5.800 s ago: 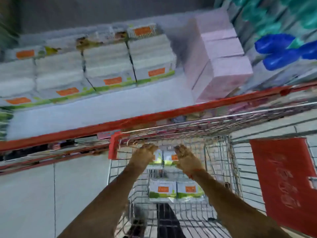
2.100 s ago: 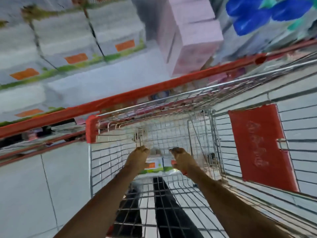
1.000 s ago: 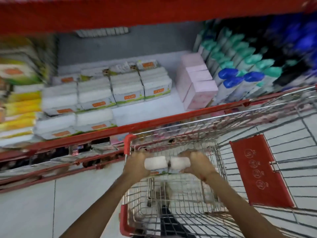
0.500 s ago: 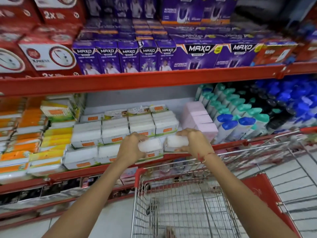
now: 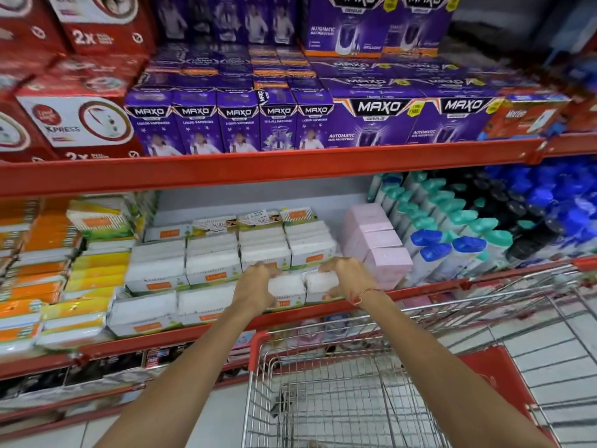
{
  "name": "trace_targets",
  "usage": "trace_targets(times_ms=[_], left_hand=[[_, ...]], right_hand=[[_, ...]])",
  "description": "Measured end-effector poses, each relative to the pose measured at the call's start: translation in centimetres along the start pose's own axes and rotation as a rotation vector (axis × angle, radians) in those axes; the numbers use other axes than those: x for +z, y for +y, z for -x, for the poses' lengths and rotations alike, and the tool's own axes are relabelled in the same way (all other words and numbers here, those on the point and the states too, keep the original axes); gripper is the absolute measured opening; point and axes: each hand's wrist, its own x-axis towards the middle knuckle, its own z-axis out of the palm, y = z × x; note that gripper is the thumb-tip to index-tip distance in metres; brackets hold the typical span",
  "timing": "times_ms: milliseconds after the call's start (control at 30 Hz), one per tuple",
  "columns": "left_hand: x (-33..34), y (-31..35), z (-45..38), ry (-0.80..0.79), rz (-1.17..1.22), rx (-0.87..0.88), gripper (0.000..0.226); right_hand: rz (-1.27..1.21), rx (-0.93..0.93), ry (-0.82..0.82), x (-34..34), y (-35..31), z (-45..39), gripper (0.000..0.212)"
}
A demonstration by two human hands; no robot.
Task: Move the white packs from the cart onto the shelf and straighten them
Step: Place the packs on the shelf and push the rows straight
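Two white packs sit side by side at the front of the red-edged shelf [image 5: 420,291], pressed between my hands. My left hand [image 5: 255,287] grips the left white pack [image 5: 286,287]. My right hand [image 5: 347,279] grips the right white pack [image 5: 319,281]. Both packs rest just in front of the rows of white packs [image 5: 213,263] with orange labels stacked on the shelf. Two more white packs [image 5: 174,307] lie to their left in the front row. The wire cart [image 5: 339,399] stands below my arms, and no packs show in its visible part.
Pink boxes [image 5: 378,244] stand right of my right hand, then bottles with teal and blue caps [image 5: 452,240]. Yellow and orange packs [image 5: 58,279] fill the shelf's left. Purple boxes [image 5: 239,121] line the shelf above. The cart's red flap [image 5: 504,392] is at the right.
Since the earliest frames my hands lifted two white packs out of the cart. In the last half second they carried them forward and down onto the shelf's front row.
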Motion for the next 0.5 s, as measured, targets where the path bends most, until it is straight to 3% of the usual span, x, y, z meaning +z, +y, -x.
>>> trace_targets(times_ms=[167,300,400,467,500], left_hand=[[0.0,-0.3,0.3,-0.009,-0.024,0.041,0.072],[-0.5,-1.5,2.5,0.049,0.080,0.050,0.067],[-1.3,-4.3,5.3,0.215,0.198,0.017,0.041],[-2.1,-6.7,7.6,0.338,0.310,-0.044,0.025],[-2.5,-8.0,8.7,0.391,0.355,-0.095,0.022]], right_hand=[[0.055,0.016,-0.035,0.1,-0.5,0.2,0.065],[0.000,0.012,0.073,0.2,-2.9,1.6,0.055],[-0.249,0.070,0.206,1.3,-6.6,3.0,0.031],[-0.553,0.152,0.234,2.7,-9.7,3.4,0.009],[-0.773,0.228,0.192,3.5,-11.2,3.4,0.009]])
